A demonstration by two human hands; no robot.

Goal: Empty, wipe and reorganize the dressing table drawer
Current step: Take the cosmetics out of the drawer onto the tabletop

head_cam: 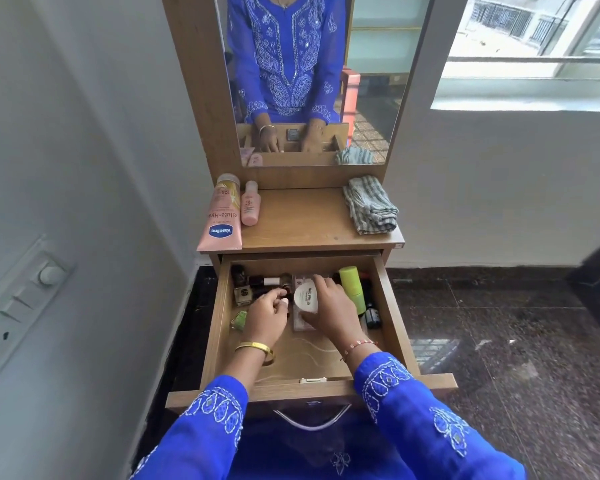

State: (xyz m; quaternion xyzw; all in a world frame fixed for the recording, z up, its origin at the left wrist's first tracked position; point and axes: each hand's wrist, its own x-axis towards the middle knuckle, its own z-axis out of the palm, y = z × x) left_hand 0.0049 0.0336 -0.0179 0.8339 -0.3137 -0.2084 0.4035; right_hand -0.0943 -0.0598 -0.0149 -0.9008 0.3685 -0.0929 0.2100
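The wooden drawer (pixel 392 317) of the dressing table is pulled out and holds several small cosmetics along its back. My right hand (pixel 329 310) is shut on a round white nail polish remover tub (pixel 306 298) above a clear flat case (pixel 300 323). My left hand (pixel 267 315) closes on a small dark nail polish bottle (pixel 280 293). Other little bottles (pixel 242 295), a green tube (pixel 352 284) and a small green item (pixel 239 319) lie around the hands. A folded striped cloth (pixel 370 206) rests on the tabletop at right.
A pink Vaseline tube (pixel 220 220) and a small pink bottle (pixel 250 204) lie on the tabletop's left side. A mirror (pixel 309 74) rises behind. A white wall with a switch panel (pixel 18 303) stands left; dark stone floor (pixel 499 323) and a window lie right.
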